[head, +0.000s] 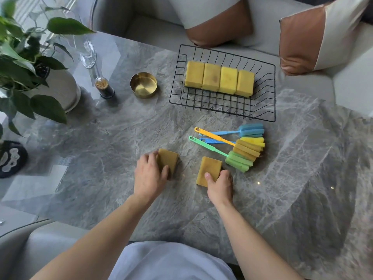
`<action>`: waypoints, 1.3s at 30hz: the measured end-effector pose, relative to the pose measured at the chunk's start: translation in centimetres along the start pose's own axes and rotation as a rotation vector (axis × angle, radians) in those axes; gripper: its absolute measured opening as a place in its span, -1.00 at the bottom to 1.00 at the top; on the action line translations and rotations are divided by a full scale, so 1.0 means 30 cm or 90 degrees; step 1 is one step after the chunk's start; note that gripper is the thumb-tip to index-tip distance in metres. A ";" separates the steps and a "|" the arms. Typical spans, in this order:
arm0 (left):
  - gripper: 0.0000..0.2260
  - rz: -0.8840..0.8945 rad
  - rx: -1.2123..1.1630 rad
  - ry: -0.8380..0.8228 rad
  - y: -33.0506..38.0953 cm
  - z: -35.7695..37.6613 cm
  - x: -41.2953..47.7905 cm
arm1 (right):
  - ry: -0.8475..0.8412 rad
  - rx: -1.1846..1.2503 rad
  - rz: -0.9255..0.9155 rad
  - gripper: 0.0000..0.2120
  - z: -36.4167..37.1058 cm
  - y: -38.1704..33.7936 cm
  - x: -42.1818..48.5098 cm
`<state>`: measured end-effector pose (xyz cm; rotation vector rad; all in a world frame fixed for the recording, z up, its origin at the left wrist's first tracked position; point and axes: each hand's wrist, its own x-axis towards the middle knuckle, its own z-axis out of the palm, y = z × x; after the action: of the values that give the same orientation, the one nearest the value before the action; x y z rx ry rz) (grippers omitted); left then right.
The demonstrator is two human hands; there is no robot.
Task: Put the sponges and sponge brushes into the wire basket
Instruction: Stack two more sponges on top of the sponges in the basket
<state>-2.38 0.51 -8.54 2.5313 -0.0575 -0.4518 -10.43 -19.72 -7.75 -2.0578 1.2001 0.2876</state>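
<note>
On the grey marble table (101,150) the black wire basket (262,110) stands at the far side with four yellow sponges (219,78) in a row along its back half, and a fan of sponge brushes (242,146) lies just in front of it. Nearer the person, the left hand (150,174) grips one loose sponge (168,160) by its edge and the right hand (220,186) pinches another sponge (209,170), both seemingly resting on the table.

On the grey marble table (101,178), the left hand (150,174) grips one yellow sponge (168,161) and the right hand (220,185) grips another sponge (210,168) just beside it at 3 o'clock. Four sponge brushes (242,147) lie fanned at 1 o'clock from the hands. The wire basket (222,110) at 12 o'clock holds a row of four sponges (219,78).
</note>
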 end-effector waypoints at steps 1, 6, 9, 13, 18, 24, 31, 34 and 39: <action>-0.55 -0.029 -0.025 -0.022 -0.005 0.002 0.007 | 0.000 0.002 -0.002 -0.65 -0.001 -0.001 -0.002; -0.69 -0.087 -0.145 -0.044 -0.004 0.003 0.026 | -0.013 0.035 -0.043 -0.73 -0.009 -0.014 -0.010; -0.77 -0.125 -0.210 -0.040 0.033 -0.007 0.033 | -0.051 0.054 -0.070 -0.76 -0.027 -0.027 -0.009; -0.82 -0.145 -0.327 -0.018 0.111 -0.062 0.068 | -0.070 0.111 -0.131 -0.79 -0.088 -0.051 0.001; -0.80 -0.083 -0.412 0.042 0.270 -0.169 0.220 | -0.003 0.227 -0.174 -0.82 -0.207 -0.162 0.078; -0.81 -0.053 -0.478 0.036 0.490 -0.231 0.515 | 0.091 0.275 -0.218 -0.82 -0.335 -0.378 0.300; -0.81 -0.079 -0.361 0.025 0.659 -0.220 0.846 | 0.061 0.229 -0.190 -0.79 -0.348 -0.637 0.604; -0.81 -0.092 -0.335 0.021 0.689 -0.199 0.947 | 0.057 0.210 -0.175 -0.80 -0.328 -0.715 0.706; -0.80 -0.076 -0.263 0.030 0.700 -0.157 1.044 | 0.032 0.185 -0.153 -0.79 -0.293 -0.786 0.834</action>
<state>29.84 -18.93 -3.13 2.1431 0.1878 -0.4036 21.16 -35.22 -3.21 -1.9350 0.9486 -0.0516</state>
